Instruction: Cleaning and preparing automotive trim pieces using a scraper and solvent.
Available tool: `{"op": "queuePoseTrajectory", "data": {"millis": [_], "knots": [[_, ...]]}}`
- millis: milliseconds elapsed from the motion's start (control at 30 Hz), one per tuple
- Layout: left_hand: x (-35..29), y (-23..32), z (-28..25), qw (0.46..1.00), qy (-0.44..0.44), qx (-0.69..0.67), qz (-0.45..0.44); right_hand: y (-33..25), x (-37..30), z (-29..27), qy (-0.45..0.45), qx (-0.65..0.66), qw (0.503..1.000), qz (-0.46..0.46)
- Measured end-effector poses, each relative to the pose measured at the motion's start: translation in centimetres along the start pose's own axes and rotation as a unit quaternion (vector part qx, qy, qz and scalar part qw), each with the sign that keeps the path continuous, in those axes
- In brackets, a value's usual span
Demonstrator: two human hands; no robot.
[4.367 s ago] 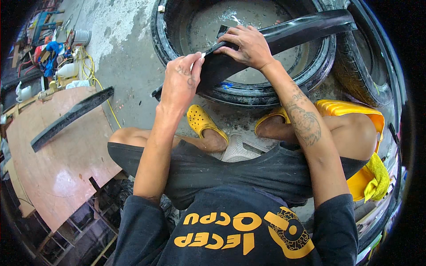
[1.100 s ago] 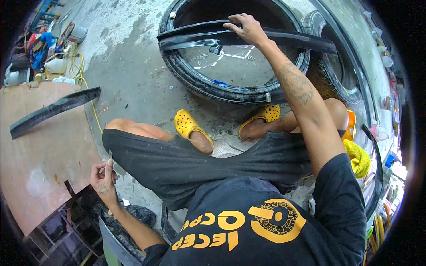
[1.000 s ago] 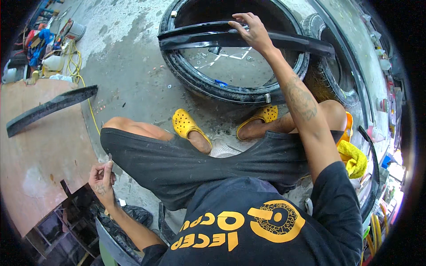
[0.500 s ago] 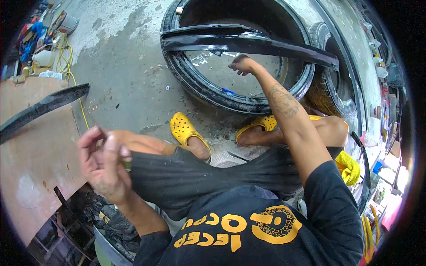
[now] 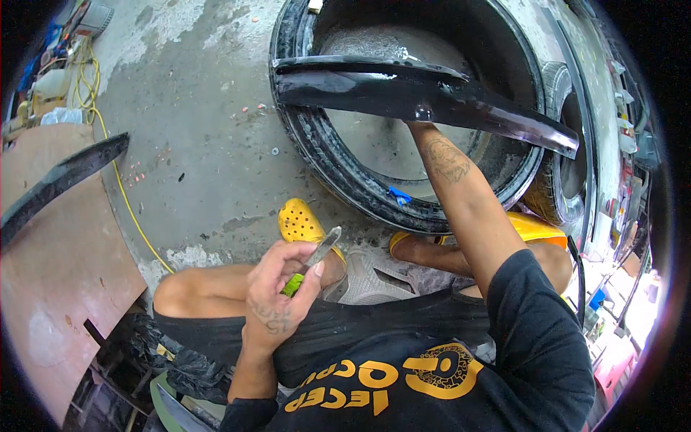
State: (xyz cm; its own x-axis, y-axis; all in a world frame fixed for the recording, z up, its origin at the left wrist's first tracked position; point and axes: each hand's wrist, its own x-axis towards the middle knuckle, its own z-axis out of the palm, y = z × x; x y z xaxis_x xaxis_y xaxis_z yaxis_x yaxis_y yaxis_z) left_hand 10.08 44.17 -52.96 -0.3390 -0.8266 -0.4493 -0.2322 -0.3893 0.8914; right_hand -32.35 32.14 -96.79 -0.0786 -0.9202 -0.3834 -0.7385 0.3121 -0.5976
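A small tool with a flat grey blade [image 5: 327,243] and a bright green handle is gripped in my left hand [image 5: 277,288], above my lap. The blade points up and to the right. Across a large black tyre [image 5: 345,167] lies a long, glossy black strip-like panel [image 5: 360,92], its right end reaching past the tyre's rim. My right arm stretches forward over the tyre. Beneath the panel's near edge goes my right hand [image 5: 421,125], with only the wrist end showing and the fingers hidden.
A second tyre [image 5: 565,155] stands at the right. On the left, another curved black strip [image 5: 65,180] rests over a brown board [image 5: 79,252], with a yellow cord [image 5: 129,209] beside it. A scrap of blue tape [image 5: 399,195] sits on the large tyre's near rim.
My left hand has moved right and inward with the tool, whose blade now shows clearly. My right hand has gone from in front of the panel to underneath it. The view has shifted.
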Motion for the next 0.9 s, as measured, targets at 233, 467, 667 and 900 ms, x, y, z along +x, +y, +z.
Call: {"op": "queuePoseTrajectory", "data": {"millis": [233, 467, 667, 900], "knots": [[0.7, -0.2, -0.1, 0.998, 0.017, 0.055, 0.01, -3.4, -0.7, 2.1, 0.016, 0.091, 0.993, 0.076], [0.0, -0.2, 0.2, 0.998, 0.022, 0.051, 0.022, -5.3, -3.5, -0.2, 0.034, 0.187, 0.975, 0.119], [0.1, -0.8, 0.2, 0.996, 0.018, 0.077, 0.04, -7.5, -4.0, -0.4, 0.036, 0.279, 0.948, 0.148], [0.8, -0.2, 0.2, 0.996, 0.008, 0.078, 0.049, -8.2, -4.3, -1.3, 0.042, 0.37, 0.905, 0.207]]}}
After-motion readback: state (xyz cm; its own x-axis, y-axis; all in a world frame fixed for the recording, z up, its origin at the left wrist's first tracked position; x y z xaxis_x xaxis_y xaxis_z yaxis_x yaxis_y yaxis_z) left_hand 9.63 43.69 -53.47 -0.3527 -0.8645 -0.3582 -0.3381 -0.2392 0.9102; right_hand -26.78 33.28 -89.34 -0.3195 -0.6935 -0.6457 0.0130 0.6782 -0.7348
